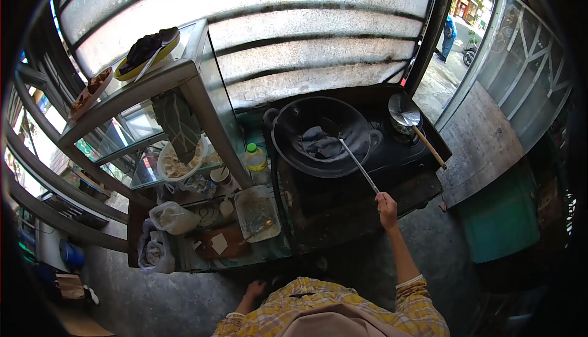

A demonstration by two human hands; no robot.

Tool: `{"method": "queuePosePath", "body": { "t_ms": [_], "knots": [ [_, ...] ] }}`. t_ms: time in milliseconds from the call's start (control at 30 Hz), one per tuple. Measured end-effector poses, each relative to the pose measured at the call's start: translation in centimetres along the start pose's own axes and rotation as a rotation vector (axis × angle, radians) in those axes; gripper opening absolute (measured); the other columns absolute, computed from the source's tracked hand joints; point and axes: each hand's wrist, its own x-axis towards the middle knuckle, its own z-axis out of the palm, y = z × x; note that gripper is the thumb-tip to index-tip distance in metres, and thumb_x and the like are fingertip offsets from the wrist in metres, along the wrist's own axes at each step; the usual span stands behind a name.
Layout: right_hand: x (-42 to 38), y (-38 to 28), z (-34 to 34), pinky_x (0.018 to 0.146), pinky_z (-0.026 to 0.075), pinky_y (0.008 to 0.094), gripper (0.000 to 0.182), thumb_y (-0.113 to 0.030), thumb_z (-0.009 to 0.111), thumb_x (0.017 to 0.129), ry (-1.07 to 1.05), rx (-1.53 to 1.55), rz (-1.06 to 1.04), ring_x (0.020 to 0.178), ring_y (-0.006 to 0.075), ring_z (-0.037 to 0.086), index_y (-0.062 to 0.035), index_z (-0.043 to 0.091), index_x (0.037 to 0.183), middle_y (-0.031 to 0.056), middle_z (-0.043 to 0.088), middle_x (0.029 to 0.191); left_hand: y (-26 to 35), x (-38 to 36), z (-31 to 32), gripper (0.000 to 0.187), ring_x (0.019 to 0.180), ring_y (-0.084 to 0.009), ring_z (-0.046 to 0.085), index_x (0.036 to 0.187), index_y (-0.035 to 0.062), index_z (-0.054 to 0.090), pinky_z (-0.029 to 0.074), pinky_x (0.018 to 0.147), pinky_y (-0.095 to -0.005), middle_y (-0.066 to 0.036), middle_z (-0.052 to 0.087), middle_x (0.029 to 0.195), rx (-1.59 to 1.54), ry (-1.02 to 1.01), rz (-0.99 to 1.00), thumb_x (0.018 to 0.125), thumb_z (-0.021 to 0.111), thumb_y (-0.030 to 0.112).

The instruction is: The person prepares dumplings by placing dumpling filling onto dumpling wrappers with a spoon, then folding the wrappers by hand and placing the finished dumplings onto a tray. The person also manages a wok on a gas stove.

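A long metal-handled spatula [361, 167] is gripped near its end by my right hand [386, 210]. Its dark blade rests inside a large black wok [294, 150], where dark liquid or oil shows at the bottom. My left hand [256, 288] hangs low beside my body, near the front edge of the counter, with its fingers too small and dark to make out. On the stove [392, 181], right of the wok, a metal ladle or strainer [404, 112] with a wooden handle lies over a small pot.
A clear tray [258, 213], a bottle with a green cap [256, 161], plastic bags [174, 217] and a brown board [229, 243] are on the counter at left. A glass cabinet [202, 92] rises behind them. A person in blue [448, 36] stands outside.
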Motion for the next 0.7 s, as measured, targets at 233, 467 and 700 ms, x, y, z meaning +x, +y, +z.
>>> {"method": "queuePosePath", "body": {
  "t_ms": [233, 467, 700],
  "knots": [
    [-1.5, 0.0, 0.3, 0.042, 0.023, 0.0227, 0.028, -0.024, 0.050, 0.094, -0.002, -0.004, 0.020, 0.047, 0.0002, 0.032, -0.0045, 0.055, 0.074, -0.0067, 0.033, 0.052, -1.1, -0.6, 0.1, 0.048, 0.105, -0.0376, 0.055, 0.109, 0.0032, 0.062, 0.044, 0.090, -0.0421, -0.023, 0.060, 0.110, -0.017, 0.003, 0.018, 0.082, 0.054, 0.042],
    [-2.2, 0.0, 0.3, 0.041, 0.021, 0.0227, 0.028, -0.024, 0.050, 0.094, 0.007, 0.007, 0.028, 0.047, -0.0002, 0.031, -0.0047, 0.054, 0.073, -0.0074, 0.032, 0.051, -1.2, -0.9, 0.0, 0.046, 0.104, -0.0375, 0.056, 0.107, 0.0035, 0.063, 0.045, 0.088, -0.0424, -0.022, 0.061, 0.107, -0.001, 0.022, 0.001, 0.082, 0.054, 0.041],
    [-2.9, 0.1, 0.1, 0.041, 0.021, 0.0230, 0.029, -0.024, 0.050, 0.094, 0.027, -0.007, 0.027, 0.046, -0.0003, 0.030, -0.0052, 0.054, 0.072, -0.0078, 0.031, 0.051, -2.2, -0.6, 0.0, 0.046, 0.102, -0.0377, 0.057, 0.105, 0.0036, 0.064, 0.046, 0.087, -0.0427, -0.022, 0.062, 0.104, 0.011, 0.017, 0.043, 0.082, 0.054, 0.042]
  ]
}}
